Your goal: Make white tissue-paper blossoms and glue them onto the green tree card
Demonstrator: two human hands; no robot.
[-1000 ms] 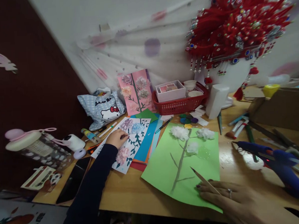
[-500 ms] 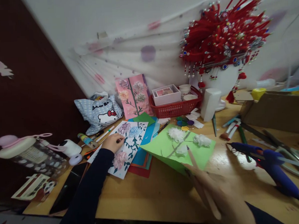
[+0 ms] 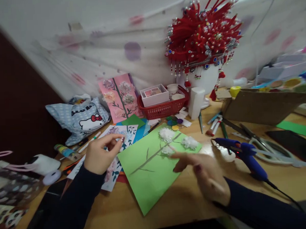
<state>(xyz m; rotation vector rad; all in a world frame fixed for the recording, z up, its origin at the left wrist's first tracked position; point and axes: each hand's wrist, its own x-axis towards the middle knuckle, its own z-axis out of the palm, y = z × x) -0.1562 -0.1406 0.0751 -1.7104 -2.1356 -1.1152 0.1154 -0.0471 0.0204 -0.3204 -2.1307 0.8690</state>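
Note:
A light green sheet (image 3: 151,183) lies in front of me, with a grey branch drawn across it. Puffy white flowers (image 3: 166,135) sit along its upper right part. Over that sheet my right hand (image 3: 209,176) reaches in with the index finger stretched out, its tip at the lowest white flower (image 3: 167,150). The other fingers are apart, and nothing shows in them. My left hand (image 3: 101,153) hovers above a white sheet with flowers and leaves (image 3: 111,180), left of the green one. Thumb and index fingertips meet there; anything between them is too small to make out.
A blue glue gun (image 3: 243,154) and scissors (image 3: 267,149) lie at the right. Behind stand a red basket (image 3: 163,110), a pink flower picture (image 3: 120,99), a white bottle (image 3: 196,103) and a red beaded headdress (image 3: 202,40). A blue checked bag (image 3: 78,118) sits at left.
The view has turned right. The green sheet now lies flatter and further over the white sheet. My left hand has lifted, and the slim tan stick in my right hand no longer shows.

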